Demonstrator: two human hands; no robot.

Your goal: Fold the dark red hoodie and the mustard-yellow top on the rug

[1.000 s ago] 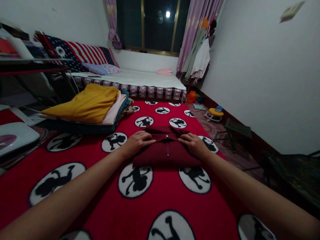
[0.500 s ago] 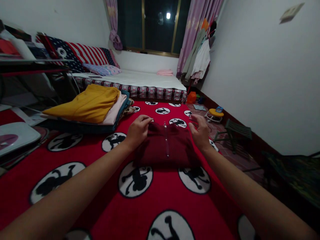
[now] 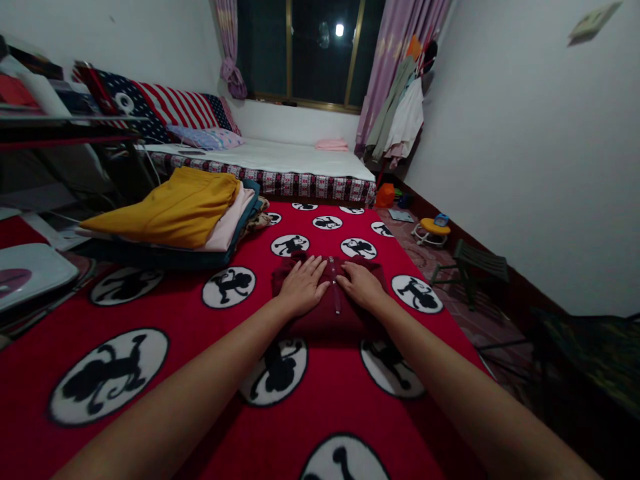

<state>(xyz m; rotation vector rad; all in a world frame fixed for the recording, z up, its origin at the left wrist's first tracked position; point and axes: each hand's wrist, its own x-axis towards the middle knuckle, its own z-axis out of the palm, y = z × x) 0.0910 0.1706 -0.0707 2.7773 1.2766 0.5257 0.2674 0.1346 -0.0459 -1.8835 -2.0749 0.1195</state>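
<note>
A folded dark maroon garment with a short zip or placket down its middle lies on the red blanket, which is printed with black monkey figures in white circles. My left hand rests flat on the garment's left half, fingers stretched forward. On the right half lies my right hand, palm down, its fingers pointing inward near the placket. Both hands press on the cloth without gripping it. What is under the palms is hidden.
To the left is a stack of folded clothes with mustard-yellow trousers on top. A white-sheeted bed stands at the back. A green folding stool and a yellow stool are on the floor at right, near a wall.
Both hands have come down and inward from the garment's far corners onto its top. The far edge of the garment now sits nearer to me.
</note>
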